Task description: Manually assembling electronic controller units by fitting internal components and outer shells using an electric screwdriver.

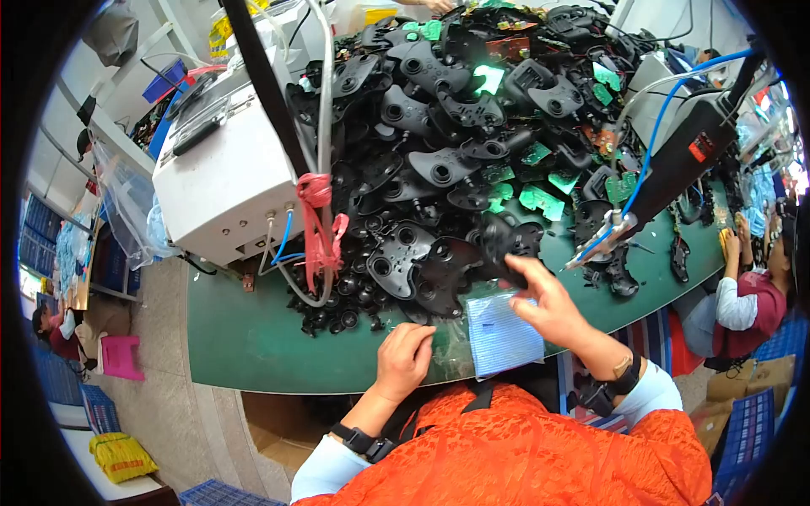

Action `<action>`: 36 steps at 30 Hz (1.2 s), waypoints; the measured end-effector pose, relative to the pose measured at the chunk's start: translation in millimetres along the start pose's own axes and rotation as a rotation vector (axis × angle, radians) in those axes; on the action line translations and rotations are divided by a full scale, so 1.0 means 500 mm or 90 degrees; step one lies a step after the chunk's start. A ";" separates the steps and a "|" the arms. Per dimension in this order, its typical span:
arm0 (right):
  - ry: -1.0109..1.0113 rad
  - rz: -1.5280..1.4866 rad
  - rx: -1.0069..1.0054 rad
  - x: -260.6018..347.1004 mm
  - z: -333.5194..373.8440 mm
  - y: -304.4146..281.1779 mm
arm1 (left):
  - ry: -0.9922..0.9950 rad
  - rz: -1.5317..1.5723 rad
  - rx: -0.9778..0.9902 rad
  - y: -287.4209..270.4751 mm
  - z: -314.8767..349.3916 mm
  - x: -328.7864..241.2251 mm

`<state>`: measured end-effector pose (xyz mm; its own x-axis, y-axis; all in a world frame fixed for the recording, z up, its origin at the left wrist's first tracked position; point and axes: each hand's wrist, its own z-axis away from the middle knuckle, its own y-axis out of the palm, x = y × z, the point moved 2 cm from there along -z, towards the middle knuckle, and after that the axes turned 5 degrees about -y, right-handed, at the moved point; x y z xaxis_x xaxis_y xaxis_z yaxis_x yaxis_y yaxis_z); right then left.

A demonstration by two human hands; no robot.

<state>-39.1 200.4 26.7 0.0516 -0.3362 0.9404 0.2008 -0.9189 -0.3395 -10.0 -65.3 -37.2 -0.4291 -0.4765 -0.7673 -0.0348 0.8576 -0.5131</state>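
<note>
My left hand (405,358) rests near the green table's front edge with its fingers curled together; what they hold, if anything, is hidden. My right hand (553,308) reaches over a light-blue striped cloth pad (504,333), its thumb and forefinger around the near end of a black game controller shell (499,244). That shell is smeared by motion. Just left of it lie a dark controller shell (445,278) and a grey one showing its button holes (396,260). Clear plastic film (451,350) lies between my left hand and the pad.
A large heap of controller shells (439,164) and green circuit boards (542,202) covers the table. A white machine (232,177) with cables stands left; a black tool arm (675,160) with a blue hose hangs right. Another person (755,295) sits at the right.
</note>
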 end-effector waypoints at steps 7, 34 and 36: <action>-0.215 -0.114 -0.001 0.076 -0.055 0.035 | -0.019 0.005 -0.003 0.006 -0.001 0.001; -0.283 0.565 -0.205 -0.012 -0.029 -0.141 | 0.379 -0.306 0.175 0.370 -0.483 -0.036; -0.232 0.590 -0.215 -0.014 -0.051 -0.157 | 0.382 -0.299 0.170 0.356 -0.479 -0.038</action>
<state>-80.0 269.6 46.2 0.3479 -0.9062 0.2404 -0.3474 -0.3628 -0.8647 -224.5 142.9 -21.9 -0.8376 -0.5254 -0.1498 -0.1479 0.4821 -0.8636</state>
